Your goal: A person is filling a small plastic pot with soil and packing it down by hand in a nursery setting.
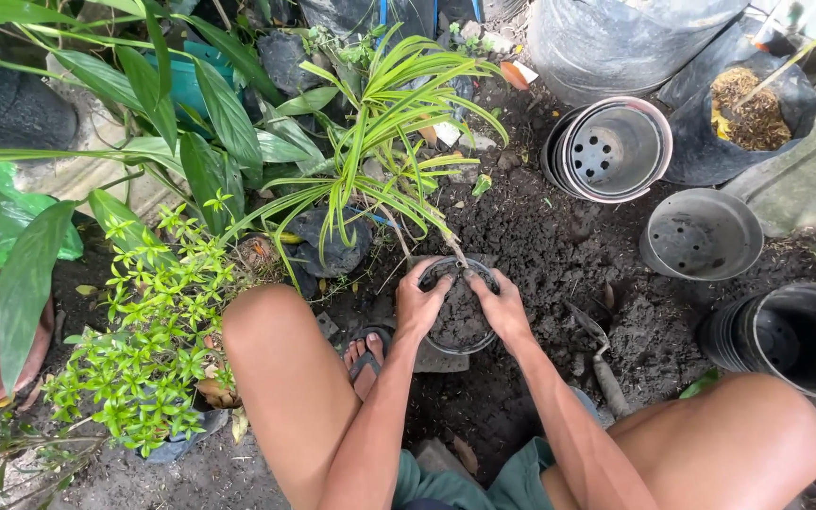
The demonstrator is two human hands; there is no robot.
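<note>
Both hands press soil in a small black pot [460, 321] on the ground between the person's knees.

The left hand [420, 300] cups the pot's left rim and the right hand [500, 304] its right rim, fingers curled down onto the dark soil and meeting at the far edge, where a striped plant [384, 142] has its stem; the stem leans up and away from the fingers toward the top left. Both hands are equally close. The pot is nearly full of soil. To the right, stacked empty pots [611, 149] lie on their sides, a single pot [703, 234] is empty, and a bag [753, 109] holds brown husk. A trowel [597, 354] lies just right of the right hand.
</note>
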